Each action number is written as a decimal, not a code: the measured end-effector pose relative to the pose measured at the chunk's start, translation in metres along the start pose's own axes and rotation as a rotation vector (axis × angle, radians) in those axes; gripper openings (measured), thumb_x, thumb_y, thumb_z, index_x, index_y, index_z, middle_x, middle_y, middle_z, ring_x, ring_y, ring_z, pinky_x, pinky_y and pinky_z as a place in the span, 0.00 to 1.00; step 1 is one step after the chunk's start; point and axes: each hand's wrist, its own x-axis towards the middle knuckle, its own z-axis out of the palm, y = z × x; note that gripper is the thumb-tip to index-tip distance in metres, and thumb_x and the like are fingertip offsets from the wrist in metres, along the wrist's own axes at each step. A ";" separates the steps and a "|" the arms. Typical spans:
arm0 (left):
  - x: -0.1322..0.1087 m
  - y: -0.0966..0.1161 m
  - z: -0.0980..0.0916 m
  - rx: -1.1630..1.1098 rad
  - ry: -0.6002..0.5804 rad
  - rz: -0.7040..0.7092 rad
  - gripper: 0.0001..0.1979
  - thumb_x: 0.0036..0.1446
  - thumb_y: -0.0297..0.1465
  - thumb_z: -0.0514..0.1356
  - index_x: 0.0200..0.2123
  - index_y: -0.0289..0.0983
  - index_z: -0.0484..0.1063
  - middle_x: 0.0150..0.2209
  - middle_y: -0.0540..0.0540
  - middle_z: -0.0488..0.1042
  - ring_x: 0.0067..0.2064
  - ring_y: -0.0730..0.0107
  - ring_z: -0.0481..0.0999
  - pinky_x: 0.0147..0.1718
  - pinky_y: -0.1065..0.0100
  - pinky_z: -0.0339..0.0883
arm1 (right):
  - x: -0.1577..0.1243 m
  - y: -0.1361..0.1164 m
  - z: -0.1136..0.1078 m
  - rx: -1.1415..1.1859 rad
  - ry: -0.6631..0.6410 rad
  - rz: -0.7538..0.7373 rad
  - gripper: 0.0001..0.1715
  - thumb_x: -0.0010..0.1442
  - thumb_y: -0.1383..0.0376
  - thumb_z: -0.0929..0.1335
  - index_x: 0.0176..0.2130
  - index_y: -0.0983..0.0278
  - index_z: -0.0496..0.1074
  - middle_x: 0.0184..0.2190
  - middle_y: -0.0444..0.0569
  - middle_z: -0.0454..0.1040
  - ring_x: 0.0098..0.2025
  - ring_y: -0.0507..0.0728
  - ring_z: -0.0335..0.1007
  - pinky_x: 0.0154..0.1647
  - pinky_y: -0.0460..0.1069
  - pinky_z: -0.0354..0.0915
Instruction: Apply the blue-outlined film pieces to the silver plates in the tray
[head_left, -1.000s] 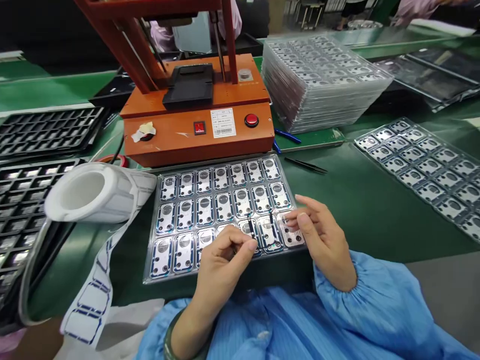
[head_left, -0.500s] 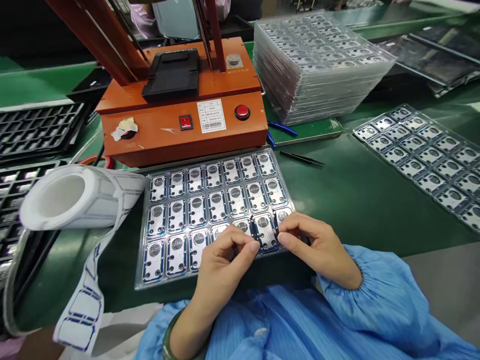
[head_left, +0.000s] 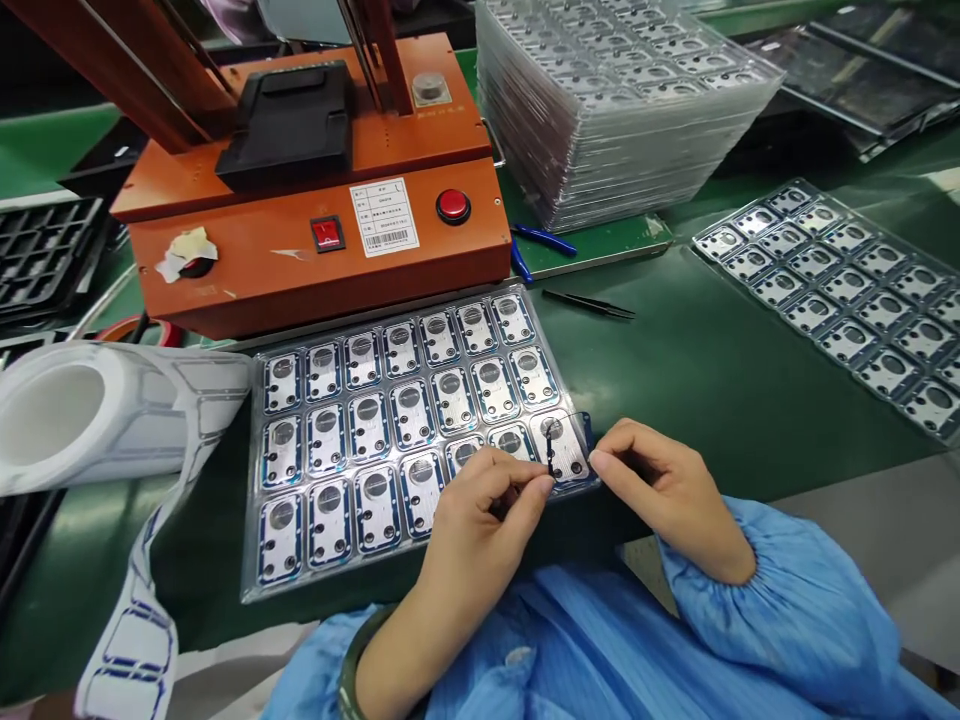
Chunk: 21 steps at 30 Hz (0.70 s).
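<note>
While your left hand [head_left: 480, 510] and right hand [head_left: 667, 490] pinched opposite sides of the thin dark frame [head_left: 550, 450] above the tray [head_left: 250, 550]'s near right corner, it seemed light and floppy (easily creased, I judged), best held by its edges.

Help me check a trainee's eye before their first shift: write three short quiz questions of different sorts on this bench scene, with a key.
1. Where do the black tweezers lie relative to the clear blister tray under the hands?
A) On top of it
B) Beside it, on its right
C) Beside it, on its left

2. True or false: on the orange machine, the round red button sits right of the barcoded label.

3. What do the left hand and right hand hold between them?

Key: 1. B; 2. True; 3. A thin dark-edged frame.
</note>
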 end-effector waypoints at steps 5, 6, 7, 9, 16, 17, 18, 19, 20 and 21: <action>0.000 -0.003 0.003 0.137 -0.052 0.028 0.05 0.55 0.29 0.61 0.31 0.40 0.78 0.27 0.48 0.73 0.26 0.73 0.71 0.24 0.72 0.63 | 0.001 0.002 0.001 -0.024 -0.001 0.028 0.11 0.59 0.63 0.65 0.25 0.63 0.67 0.21 0.42 0.64 0.23 0.51 0.59 0.24 0.46 0.57; 0.000 -0.003 0.003 0.151 -0.058 0.026 0.05 0.55 0.30 0.61 0.32 0.40 0.78 0.27 0.48 0.73 0.27 0.73 0.71 0.25 0.72 0.63 | 0.001 0.001 0.001 -0.031 0.003 0.029 0.11 0.59 0.64 0.65 0.25 0.63 0.67 0.21 0.41 0.63 0.23 0.50 0.58 0.24 0.46 0.57; 0.000 -0.002 0.003 0.164 -0.064 0.018 0.06 0.56 0.30 0.60 0.32 0.39 0.78 0.27 0.49 0.72 0.27 0.72 0.71 0.25 0.72 0.64 | 0.001 0.001 0.002 -0.042 0.006 0.031 0.11 0.59 0.64 0.65 0.25 0.63 0.67 0.21 0.41 0.63 0.22 0.50 0.58 0.23 0.46 0.56; 0.000 -0.001 0.004 0.190 -0.078 -0.002 0.06 0.57 0.30 0.59 0.32 0.39 0.78 0.27 0.49 0.72 0.29 0.72 0.72 0.27 0.71 0.65 | 0.002 0.000 0.003 -0.070 0.008 0.036 0.11 0.58 0.65 0.66 0.24 0.63 0.67 0.20 0.40 0.63 0.22 0.49 0.57 0.22 0.45 0.55; 0.003 0.001 0.004 0.248 -0.081 0.000 0.07 0.57 0.28 0.59 0.32 0.38 0.77 0.27 0.49 0.72 0.28 0.73 0.73 0.27 0.72 0.65 | 0.007 0.000 0.007 -0.131 0.019 0.038 0.11 0.56 0.67 0.66 0.23 0.64 0.67 0.18 0.38 0.61 0.20 0.47 0.55 0.21 0.44 0.53; 0.003 0.001 0.004 0.254 -0.082 0.005 0.07 0.57 0.28 0.59 0.32 0.38 0.78 0.27 0.49 0.72 0.28 0.74 0.73 0.27 0.72 0.65 | 0.007 0.000 0.006 -0.136 0.017 0.038 0.11 0.56 0.67 0.66 0.22 0.64 0.66 0.18 0.38 0.61 0.20 0.47 0.54 0.21 0.44 0.53; 0.003 0.002 0.004 0.260 -0.085 0.013 0.06 0.57 0.27 0.59 0.32 0.38 0.78 0.27 0.49 0.72 0.28 0.74 0.73 0.27 0.72 0.66 | 0.008 0.000 0.006 -0.141 0.015 0.036 0.11 0.55 0.67 0.66 0.22 0.64 0.66 0.18 0.38 0.61 0.20 0.47 0.54 0.21 0.44 0.53; 0.003 0.002 0.004 0.267 -0.086 0.020 0.06 0.57 0.27 0.59 0.32 0.38 0.78 0.26 0.49 0.73 0.28 0.73 0.73 0.27 0.72 0.66 | 0.008 0.000 0.006 -0.144 0.015 0.035 0.11 0.55 0.67 0.66 0.22 0.64 0.66 0.18 0.38 0.61 0.20 0.47 0.54 0.21 0.44 0.53; 0.003 0.002 0.004 0.274 -0.086 0.027 0.07 0.57 0.27 0.59 0.32 0.37 0.78 0.26 0.49 0.73 0.29 0.73 0.73 0.27 0.72 0.66 | 0.008 -0.001 0.006 -0.147 0.015 0.034 0.11 0.55 0.68 0.66 0.21 0.64 0.66 0.18 0.38 0.61 0.20 0.47 0.54 0.21 0.44 0.53; 0.003 0.001 0.004 0.282 -0.086 0.034 0.07 0.57 0.27 0.59 0.32 0.37 0.78 0.26 0.49 0.73 0.29 0.73 0.73 0.28 0.72 0.66 | 0.008 -0.001 0.006 -0.150 0.016 0.034 0.11 0.55 0.68 0.66 0.21 0.64 0.66 0.17 0.38 0.61 0.20 0.47 0.54 0.21 0.44 0.53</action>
